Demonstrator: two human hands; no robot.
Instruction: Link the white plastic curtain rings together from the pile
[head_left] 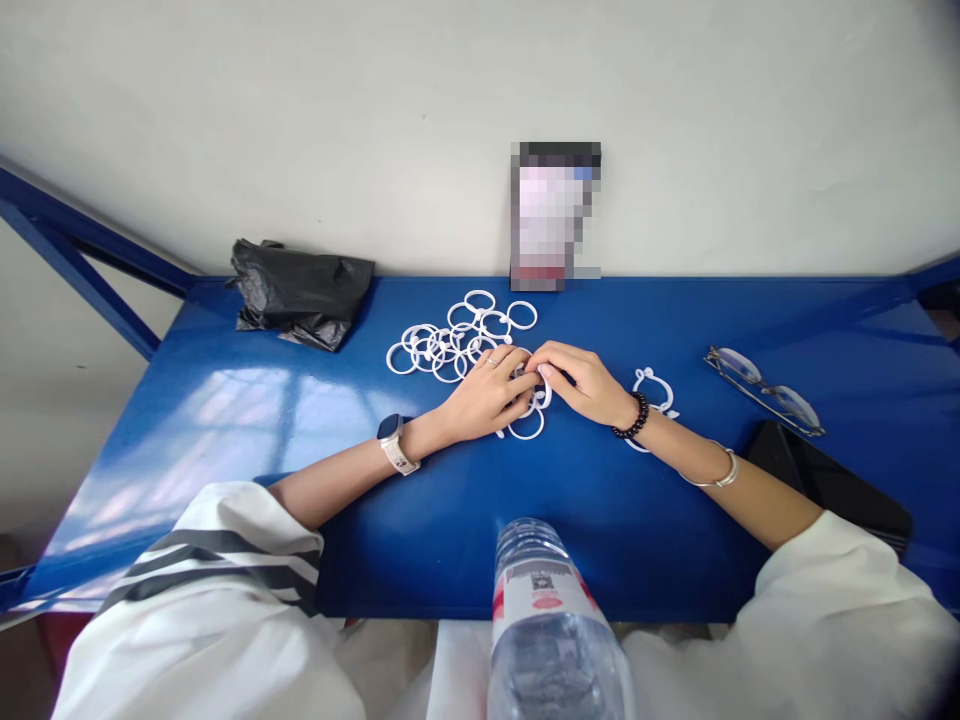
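Here, the right hand (583,384) pinches a white ring (547,392) thumb to finger, its visible arc curving on the near side of those fingertips; the left hand (486,397) lies just beside, fingers bent, hold unclear.

loose white fabric left sleeve (202,640) had dark grey stripes (214,541), white fabric right sleeve (847,610) looked plain, dark-faced smartwatch (391,428) had pale patterned strap (400,458), thin silvery ring (492,362) sat on left hand (484,397), black round-bead bracelet (643,409) and slim silvery bangle (730,468) ringed right forearm (673,445)
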